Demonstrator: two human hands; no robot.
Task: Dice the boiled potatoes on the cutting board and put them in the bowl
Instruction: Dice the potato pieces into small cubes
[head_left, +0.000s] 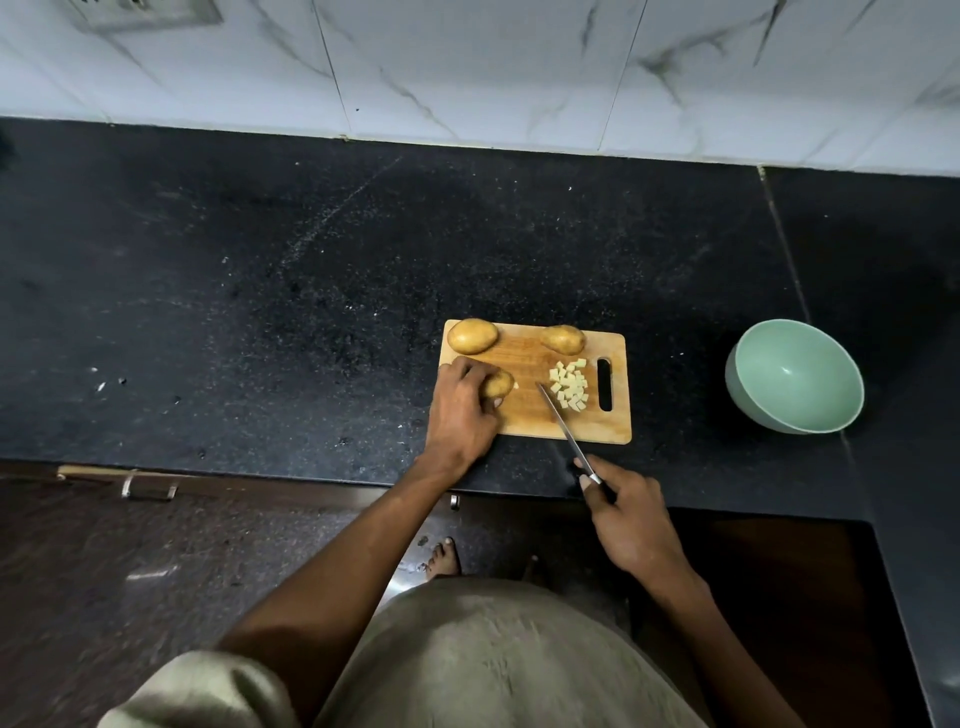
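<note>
I count three potatoes on the cutting board: my left hand grips one potato; right hand grips the knife; one bowl at three o'clock.

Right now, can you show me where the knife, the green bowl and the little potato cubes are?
knife (558, 418): head view, middle of the blade.
green bowl (852, 382): head view, right rim.
potato cubes (570, 385): head view, middle of the pile.

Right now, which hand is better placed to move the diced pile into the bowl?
Probably right. The diced pile and green bowl both lie on that side, though the right hand holds the knife. The left hand grips a potato.
</note>
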